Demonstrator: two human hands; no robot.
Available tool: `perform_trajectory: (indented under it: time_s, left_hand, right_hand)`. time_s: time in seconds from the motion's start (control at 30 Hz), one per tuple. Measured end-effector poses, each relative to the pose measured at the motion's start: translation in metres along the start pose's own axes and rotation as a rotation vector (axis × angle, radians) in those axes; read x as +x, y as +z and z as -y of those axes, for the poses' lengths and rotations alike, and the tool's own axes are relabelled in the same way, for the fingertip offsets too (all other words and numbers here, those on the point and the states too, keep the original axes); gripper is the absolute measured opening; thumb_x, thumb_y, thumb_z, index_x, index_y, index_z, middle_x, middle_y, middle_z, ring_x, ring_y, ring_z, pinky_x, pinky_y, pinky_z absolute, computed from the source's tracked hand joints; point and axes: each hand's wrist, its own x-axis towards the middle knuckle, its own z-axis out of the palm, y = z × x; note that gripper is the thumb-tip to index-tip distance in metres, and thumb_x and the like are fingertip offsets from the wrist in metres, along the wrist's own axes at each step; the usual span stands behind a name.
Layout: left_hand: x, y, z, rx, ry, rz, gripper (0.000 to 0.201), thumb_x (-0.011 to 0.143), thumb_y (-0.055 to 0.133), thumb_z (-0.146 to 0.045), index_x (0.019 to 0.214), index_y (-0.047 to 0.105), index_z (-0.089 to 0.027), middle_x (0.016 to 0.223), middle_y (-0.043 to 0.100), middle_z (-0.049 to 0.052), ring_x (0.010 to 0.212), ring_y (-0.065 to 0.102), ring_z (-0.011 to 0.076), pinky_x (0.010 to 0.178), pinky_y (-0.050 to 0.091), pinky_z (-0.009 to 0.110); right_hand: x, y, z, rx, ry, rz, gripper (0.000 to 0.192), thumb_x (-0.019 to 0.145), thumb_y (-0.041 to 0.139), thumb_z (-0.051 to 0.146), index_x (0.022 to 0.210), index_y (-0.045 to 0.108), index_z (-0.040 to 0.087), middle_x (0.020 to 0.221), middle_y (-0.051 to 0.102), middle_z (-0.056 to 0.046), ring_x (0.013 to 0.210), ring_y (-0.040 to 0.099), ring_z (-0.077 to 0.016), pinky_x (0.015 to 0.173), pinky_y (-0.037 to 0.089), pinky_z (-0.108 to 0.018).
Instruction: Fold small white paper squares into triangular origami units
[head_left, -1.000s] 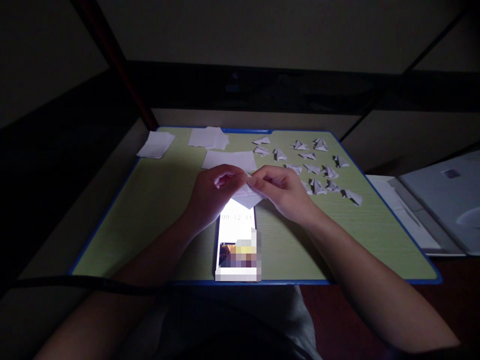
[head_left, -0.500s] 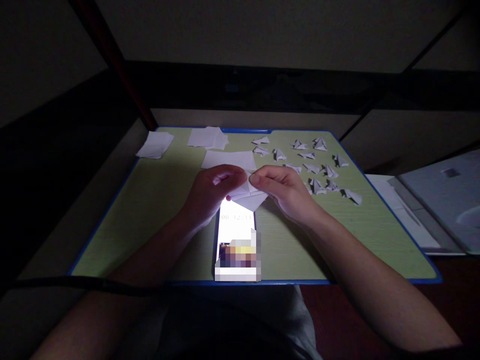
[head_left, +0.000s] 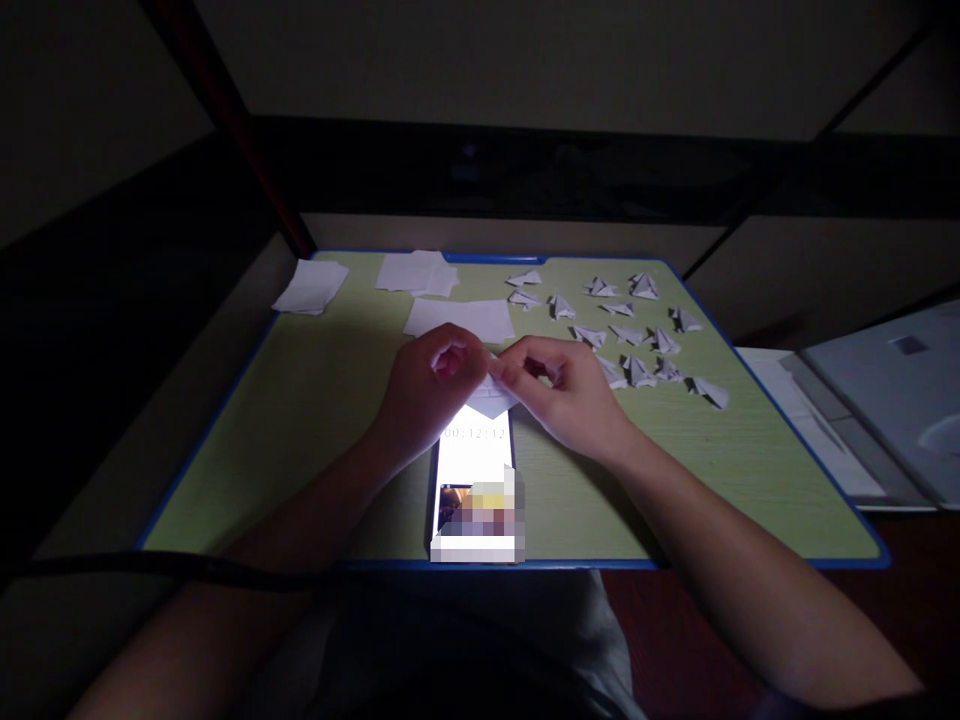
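Right now I am pinching a small white paper piece [head_left: 491,394] between both hands, my left hand [head_left: 429,385] and my right hand [head_left: 564,388] drawn close together with fingertips nearly meeting over its top edge, so both are clamped on the same fold. The paper is hanging just above the lit phone [head_left: 474,478], which is lying near the middle of the front edge of the green board [head_left: 315,420], and its lower point is showing below my thumbs against the bright screen. By my judgement I am partway through a crease, pressing one flap down toward the centre, with the shape not yet matching the finished folded paper units [head_left: 634,330] that are spread over the far right part of the board. Flat paper sheets [head_left: 459,318] are lying just beyond my knuckles, another small stack [head_left: 416,272] is sitting at the far edge, and one more sheet [head_left: 310,287] is resting at the far left corner, partly over the blue rim. The next move, I think, is calling for a firm run of a thumbnail along the fold while the other hand is keeping the edges aligned; the light is dim, so I cannot tell how square the layers are sitting.
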Motion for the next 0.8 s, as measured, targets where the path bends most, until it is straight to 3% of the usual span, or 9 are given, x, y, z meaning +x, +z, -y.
perform_trajectory:
  time_s: [0.27, 0.47, 0.8]
  left_hand:
    - [-0.0004, -0.0006, -0.0017, 0.010, 0.026, 0.011, 0.009, 0.081, 0.061, -0.020, 0.074, 0.064, -0.016, 0.069, 0.067, 0.000, 0.061, 0.059, 0.0100, 0.053, 0.047, 0.020]
    - [-0.0029, -0.0014, 0.0005, 0.105, 0.127, -0.064, 0.007, 0.081, 0.063, -0.014, 0.087, 0.062, -0.016, 0.079, 0.066, 0.000, 0.062, 0.058, 0.0094, 0.053, 0.047, 0.022]
    - [-0.0047, -0.0019, 0.0008, 0.217, 0.214, -0.024, 0.012, 0.083, 0.063, -0.012, 0.094, 0.062, -0.017, 0.092, 0.068, 0.002, 0.062, 0.058, 0.0079, 0.051, 0.047, 0.021]
  right_hand:
    - [0.0005, -0.0009, -0.0004, 0.067, 0.034, 0.005, 0.025, 0.084, 0.064, 0.032, 0.065, 0.058, 0.017, 0.058, 0.049, 0.003, 0.053, 0.041, -0.0083, 0.049, 0.029, -0.025]
    - [0.0037, -0.0028, -0.0036, 0.106, 0.044, -0.110, 0.020, 0.082, 0.066, 0.029, 0.066, 0.062, 0.017, 0.057, 0.053, 0.003, 0.052, 0.043, -0.0085, 0.048, 0.029, -0.025]
    - [0.0059, -0.0050, -0.0045, 0.141, 0.033, -0.145, 0.023, 0.084, 0.067, 0.033, 0.067, 0.065, 0.017, 0.053, 0.051, 0.004, 0.049, 0.041, -0.0080, 0.047, 0.025, -0.025]
